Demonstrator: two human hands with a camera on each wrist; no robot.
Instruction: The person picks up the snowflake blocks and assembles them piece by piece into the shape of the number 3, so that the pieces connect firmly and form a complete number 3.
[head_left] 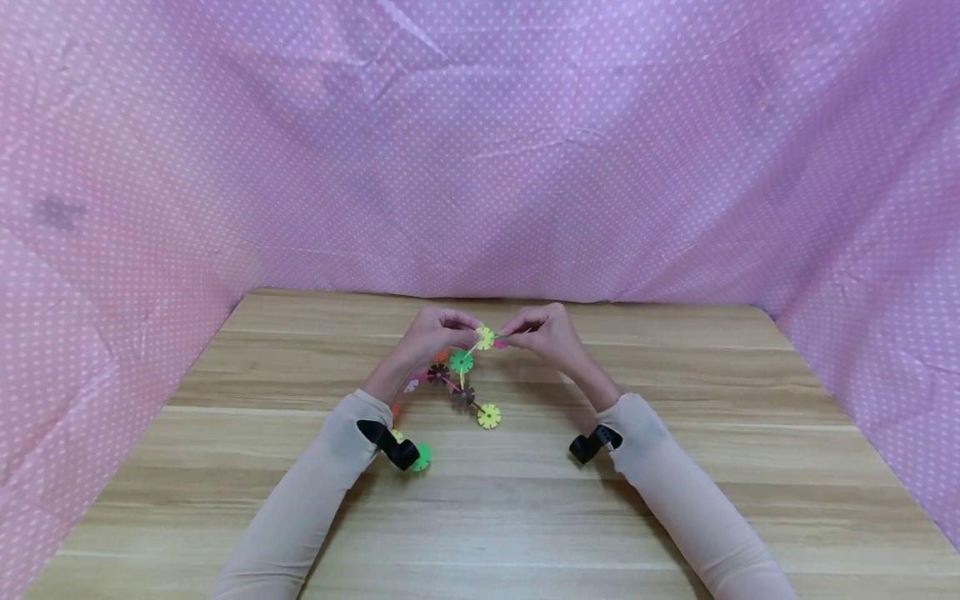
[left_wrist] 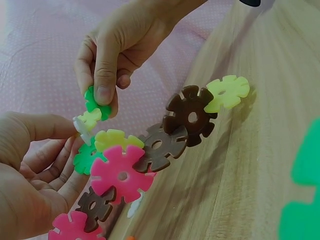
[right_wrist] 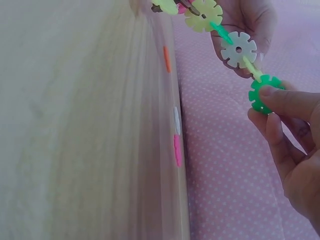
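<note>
Several notched plastic snowflake discs are slotted edge to edge into a chain. It hangs over the table, with brown (left_wrist: 175, 112), pink (left_wrist: 107, 175) and yellow (left_wrist: 237, 90) discs among them. Near one end, my left hand (head_left: 435, 335) pinches a white disc (right_wrist: 230, 54) between thumb and fingers. A yellow disc (right_wrist: 252, 69) links that white one to a green disc (right_wrist: 257, 100) at the tip. Between thumb and fingertips, my right hand (head_left: 551, 335) grips the green disc. Both hands are close together above the far part of the table.
On the wooden table (head_left: 675, 500), loose orange (right_wrist: 167, 59), white (right_wrist: 176, 121) and pink (right_wrist: 177, 150) discs lie near an edge. A green disc (head_left: 423, 457) shows beside my left wrist. Behind the table hangs a pink dotted cloth (head_left: 480, 208).
</note>
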